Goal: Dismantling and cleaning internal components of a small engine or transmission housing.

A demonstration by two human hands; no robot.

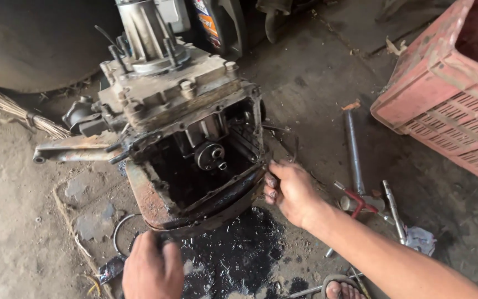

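Here, left hand (151, 271): curled on the gearbox casing (183, 138) lower edge.
Right hand (291, 191): fingers grip the casing's oily right rim.

grey gearbox (183, 122), pink crate (443, 94), black oil patch (239, 249)

One gearbox (189, 127), one crate (449, 94), two hands (291, 191).

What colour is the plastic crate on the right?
Faded pink-red crate, seen in the head view.
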